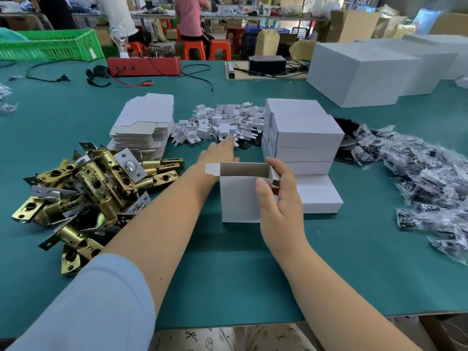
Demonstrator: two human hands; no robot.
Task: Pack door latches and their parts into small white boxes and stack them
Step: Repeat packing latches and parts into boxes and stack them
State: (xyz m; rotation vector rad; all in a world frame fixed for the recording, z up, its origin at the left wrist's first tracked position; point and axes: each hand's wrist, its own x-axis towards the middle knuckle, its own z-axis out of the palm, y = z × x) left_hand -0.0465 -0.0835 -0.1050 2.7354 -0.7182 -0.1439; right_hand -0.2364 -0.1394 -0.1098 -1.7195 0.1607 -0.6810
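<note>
Near the bottom of the frame, two bare forearms reach up across a green table (329, 262). At centre, the right hand (278, 198) grips an open white box (238, 198) by its right end, thumb on the front wall and fingers curled over the rim, probably to steady it upright for filling. The box is plain white card outside and grey inside, its flaps standing open. Beyond it, the left hand (219, 150) stretches flat, fingers straight and holding nothing, tips at the edge of a heap of small white card inserts (222, 122), likely to pick one. At left lies a pile of brass door latches (96, 183). Behind it sit flat box blanks (147, 122); right of centre, stacked closed white boxes (304, 138); far right, bagged parts (417, 173).
</note>
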